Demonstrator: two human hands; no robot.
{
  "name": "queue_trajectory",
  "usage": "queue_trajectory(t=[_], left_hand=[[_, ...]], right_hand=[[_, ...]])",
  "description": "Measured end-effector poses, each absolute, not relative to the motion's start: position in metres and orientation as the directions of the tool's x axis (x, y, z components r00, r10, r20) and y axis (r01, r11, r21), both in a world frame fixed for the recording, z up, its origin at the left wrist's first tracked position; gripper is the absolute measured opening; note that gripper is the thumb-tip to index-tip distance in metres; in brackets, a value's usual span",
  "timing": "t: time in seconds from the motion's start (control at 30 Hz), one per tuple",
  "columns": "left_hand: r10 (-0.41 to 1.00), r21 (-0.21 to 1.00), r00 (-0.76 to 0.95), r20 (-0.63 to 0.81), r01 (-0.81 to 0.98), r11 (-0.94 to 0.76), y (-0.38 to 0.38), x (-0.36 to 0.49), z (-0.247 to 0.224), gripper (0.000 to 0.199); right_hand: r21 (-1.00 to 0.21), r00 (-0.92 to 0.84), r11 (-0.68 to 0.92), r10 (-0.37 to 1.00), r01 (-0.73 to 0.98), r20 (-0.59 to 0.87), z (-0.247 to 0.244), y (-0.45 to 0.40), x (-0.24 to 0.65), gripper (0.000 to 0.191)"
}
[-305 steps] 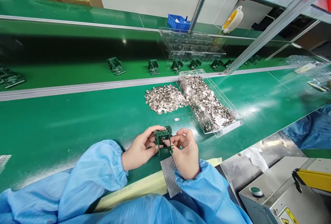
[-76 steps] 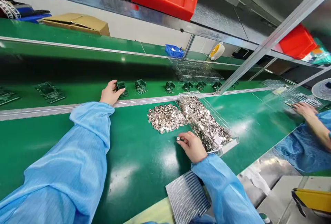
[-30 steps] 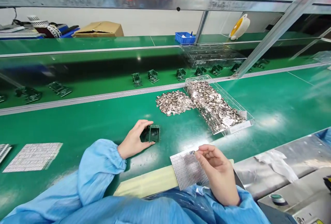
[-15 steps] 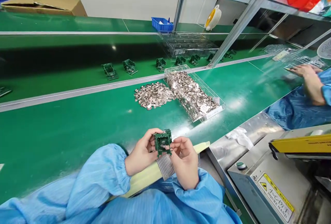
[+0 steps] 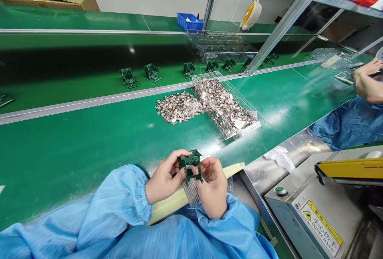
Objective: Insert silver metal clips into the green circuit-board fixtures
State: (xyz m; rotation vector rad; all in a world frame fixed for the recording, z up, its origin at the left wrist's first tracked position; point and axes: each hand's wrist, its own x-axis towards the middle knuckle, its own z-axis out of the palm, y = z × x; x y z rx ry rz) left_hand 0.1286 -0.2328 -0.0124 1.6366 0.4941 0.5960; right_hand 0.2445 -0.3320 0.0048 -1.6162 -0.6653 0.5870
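Both hands are raised together over the near edge of the green belt. My left hand (image 5: 164, 178) grips a small green circuit board assembly (image 5: 189, 165) from the left. My right hand (image 5: 213, 187) presses against the board's right side, and its fingers pinch a ribbed silver metal sheet (image 5: 191, 192). That sheet hangs below the board, partly hidden behind my hands. A loose pile of small metal pieces (image 5: 178, 107) lies on the belt farther ahead. Beside it stands a clear plastic tray (image 5: 253, 118) heaped with the same pieces.
Several green boards (image 5: 152, 72) stand in a row on a farther belt. A co-worker's hand (image 5: 368, 76) works at the right. A steel machine housing (image 5: 311, 211) with a yellow bar and warning label sits at near right, next to a cream strip (image 5: 230, 173).
The board has turned in my hands, and my right fingers have shifted on it. The ribbed sheet stays below it. The co-worker's hand has moved toward the right edge.
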Motion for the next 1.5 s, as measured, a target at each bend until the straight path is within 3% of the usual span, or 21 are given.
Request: queue_trajectory(t=[0.33,0.63,1.2,1.5], left_hand=[[0.676,0.989,0.732,0.083,0.025,-0.148,-0.238,0.127,-0.007,0.027],[0.696,0.994,0.716,0.057,0.025,-0.107,-0.241,0.128,0.000,0.026],[0.683,0.993,0.728,0.059,0.029,-0.116,-0.257,0.130,0.015,0.023],[0.552,0.994,0.832,0.061,0.001,-0.112,-0.283,0.144,0.019,0.026]], right_hand=[[-0.989,0.663,-0.029,0.739,-0.146,-0.120,0.011,-0.328,0.240,0.026],[-0.972,0.654,-0.029,0.735,-0.232,-0.178,0.013,-0.329,0.237,0.032],[-0.963,0.694,0.056,0.704,-0.263,-0.148,0.013,-0.344,0.232,0.036],[-0.961,0.780,0.117,0.613,-0.249,-0.127,0.009,-0.395,0.242,0.028]])
